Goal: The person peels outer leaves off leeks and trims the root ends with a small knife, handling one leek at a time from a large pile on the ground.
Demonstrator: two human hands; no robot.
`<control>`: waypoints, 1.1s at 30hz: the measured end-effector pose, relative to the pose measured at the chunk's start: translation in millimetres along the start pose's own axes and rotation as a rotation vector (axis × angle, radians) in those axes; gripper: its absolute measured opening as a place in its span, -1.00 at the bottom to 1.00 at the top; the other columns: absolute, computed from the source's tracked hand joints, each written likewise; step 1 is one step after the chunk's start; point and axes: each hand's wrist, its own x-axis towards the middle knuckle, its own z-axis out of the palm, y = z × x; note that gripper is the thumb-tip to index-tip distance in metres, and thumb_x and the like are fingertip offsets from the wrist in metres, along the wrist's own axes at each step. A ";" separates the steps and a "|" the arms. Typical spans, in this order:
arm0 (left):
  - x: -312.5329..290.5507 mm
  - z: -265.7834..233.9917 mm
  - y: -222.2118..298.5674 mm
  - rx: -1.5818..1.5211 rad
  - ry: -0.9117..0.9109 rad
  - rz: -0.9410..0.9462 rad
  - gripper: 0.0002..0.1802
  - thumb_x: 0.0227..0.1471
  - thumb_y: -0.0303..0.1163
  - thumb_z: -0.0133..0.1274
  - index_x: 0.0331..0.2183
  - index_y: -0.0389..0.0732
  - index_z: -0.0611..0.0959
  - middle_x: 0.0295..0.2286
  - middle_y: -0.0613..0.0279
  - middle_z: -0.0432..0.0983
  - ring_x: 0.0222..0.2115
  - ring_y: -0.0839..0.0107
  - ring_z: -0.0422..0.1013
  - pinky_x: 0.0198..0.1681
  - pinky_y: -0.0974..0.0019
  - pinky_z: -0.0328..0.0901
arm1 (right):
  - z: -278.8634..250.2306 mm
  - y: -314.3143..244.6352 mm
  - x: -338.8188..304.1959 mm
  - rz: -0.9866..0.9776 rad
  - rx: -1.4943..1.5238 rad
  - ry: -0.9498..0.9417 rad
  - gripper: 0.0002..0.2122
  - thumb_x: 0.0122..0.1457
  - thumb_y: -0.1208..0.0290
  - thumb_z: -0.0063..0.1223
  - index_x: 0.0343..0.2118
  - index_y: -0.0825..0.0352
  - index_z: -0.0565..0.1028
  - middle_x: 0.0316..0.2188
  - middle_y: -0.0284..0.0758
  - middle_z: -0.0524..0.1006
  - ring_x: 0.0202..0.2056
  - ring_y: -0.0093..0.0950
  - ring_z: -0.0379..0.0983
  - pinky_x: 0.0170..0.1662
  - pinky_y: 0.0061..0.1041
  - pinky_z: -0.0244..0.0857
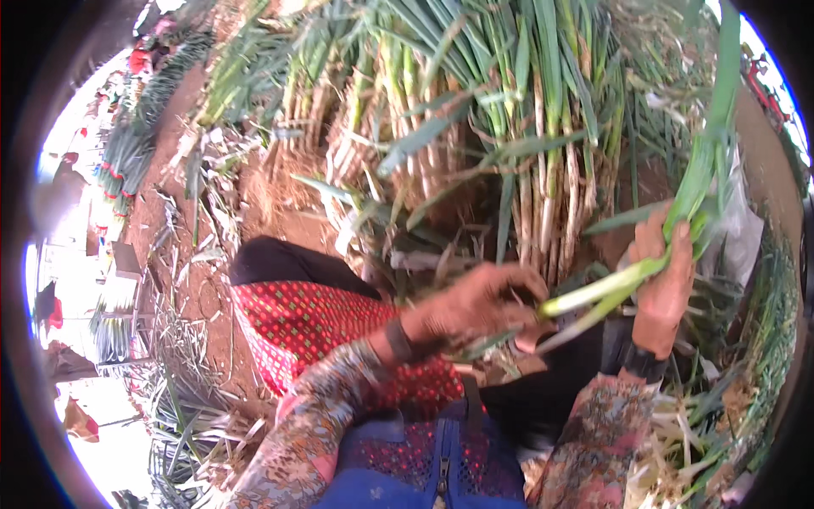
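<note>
My right hand (664,280) is closed round a long green onion (606,284). Its white base slants down toward my left hand, and its green leaves rise to the upper right. A second, thinner pale stalk or leaf (585,327) hangs just beneath the white base. My left hand (483,301), slightly blurred, is curled at the tip of the white base; what its fingers pinch, if anything, is hidden. Below that hand shows a green leaf piece (492,343). Ahead stand bundles of untrimmed green onions (551,170) with brownish stalks.
Peeled-off leaves and husks (191,322) litter the brown ground to the left. Onions with pale stalks (687,441) lie at the lower right, beside my right forearm. Tied green bundles (127,161) line the far left. A whitish plastic sheet (746,220) is at the right.
</note>
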 end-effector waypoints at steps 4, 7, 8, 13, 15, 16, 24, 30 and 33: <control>-11.1 31.2 -6.8 0.027 0.149 0.009 -0.77 -0.06 -0.47 0.27 -0.34 -0.22 0.53 -0.41 0.25 0.49 -0.31 0.43 0.46 -0.24 0.35 0.35 | -4.0 7.2 -7.5 0.071 0.039 -0.003 -0.74 0.22 0.21 0.07 -0.17 0.26 0.40 -0.52 -0.49 0.34 -0.60 -0.70 0.13 -0.58 -0.64 -0.02; -16.5 37.1 -4.4 0.279 0.233 0.019 -0.72 -0.16 -0.57 0.26 -0.34 -0.21 0.55 -0.37 0.16 0.49 -0.33 0.19 0.47 -0.28 0.26 0.35 | -0.7 13.9 -9.4 0.037 -0.021 0.049 -0.76 0.21 0.21 0.09 -0.23 0.27 0.41 -0.56 -0.49 0.33 -0.63 -0.69 0.14 -0.60 -0.64 -0.01; -18.7 36.6 -4.4 0.294 0.240 0.027 -0.72 -0.16 -0.57 0.26 -0.34 -0.21 0.55 -0.37 0.16 0.49 -0.33 0.19 0.47 -0.28 0.26 0.35 | 3.2 14.6 -8.6 0.018 -0.075 0.019 -0.77 0.21 0.21 0.09 -0.25 0.27 0.41 -0.56 -0.49 0.32 -0.63 -0.69 0.16 -0.61 -0.64 0.00; -24.7 33.3 -4.9 0.314 0.299 0.066 -0.71 -0.18 -0.56 0.27 -0.34 -0.20 0.54 -0.38 0.16 0.47 -0.33 0.20 0.46 -0.31 0.25 0.35 | 18.7 15.9 -6.7 0.007 -0.068 0.042 -0.80 0.21 0.23 0.10 -0.29 0.24 0.41 -0.58 -0.49 0.32 -0.62 -0.68 0.20 -0.61 -0.66 0.02; -20.8 32.0 -5.5 0.314 0.280 0.100 -0.70 -0.16 -0.57 0.26 -0.32 -0.22 0.53 -0.37 0.16 0.47 -0.34 0.22 0.46 -0.32 0.26 0.35 | 18.2 18.9 -3.7 -0.019 -0.097 0.130 -0.80 0.20 0.23 0.11 -0.29 0.24 0.41 -0.56 -0.50 0.33 -0.60 -0.67 0.23 -0.60 -0.65 0.07; -20.8 31.7 -5.2 0.297 0.273 0.096 -0.71 -0.16 -0.57 0.25 -0.32 -0.23 0.53 -0.38 0.18 0.46 -0.35 0.23 0.45 -0.33 0.26 0.36 | 18.8 19.6 -3.5 -0.025 -0.124 0.180 -0.80 0.20 0.23 0.11 -0.30 0.24 0.41 -0.54 -0.50 0.34 -0.60 -0.67 0.24 -0.60 -0.65 0.08; -21.3 9.1 -17.7 -0.482 -0.109 -0.076 -0.67 -0.12 -0.47 0.33 -0.43 -0.26 0.44 -0.45 0.37 0.41 -0.36 0.58 0.33 -0.28 0.41 0.23 | 29.9 35.8 6.0 0.029 -0.068 0.034 -0.78 0.22 0.21 0.08 -0.27 0.24 0.39 -0.55 -0.51 0.32 -0.62 -0.71 0.20 -0.62 -0.65 0.00; -27.5 1.7 6.0 -0.128 -0.011 0.031 -0.72 -0.09 -0.53 0.26 -0.46 -0.26 0.41 -0.49 0.32 0.34 -0.38 0.60 0.26 -0.31 0.39 0.20 | 43.5 43.3 12.3 0.038 -0.057 0.144 -0.80 0.22 0.22 0.09 -0.24 0.21 0.39 -0.55 -0.52 0.34 -0.63 -0.72 0.22 -0.62 -0.67 0.00; -30.3 4.4 8.9 0.026 0.079 0.118 -0.71 -0.13 -0.55 0.24 -0.46 -0.26 0.40 -0.49 0.27 0.34 -0.40 0.52 0.29 -0.32 0.37 0.21 | 27.5 49.8 16.3 0.079 -0.039 0.157 -0.69 0.16 0.24 0.17 -0.10 0.20 0.37 -0.47 -0.47 0.38 -0.57 -0.68 0.29 -0.60 -0.67 0.11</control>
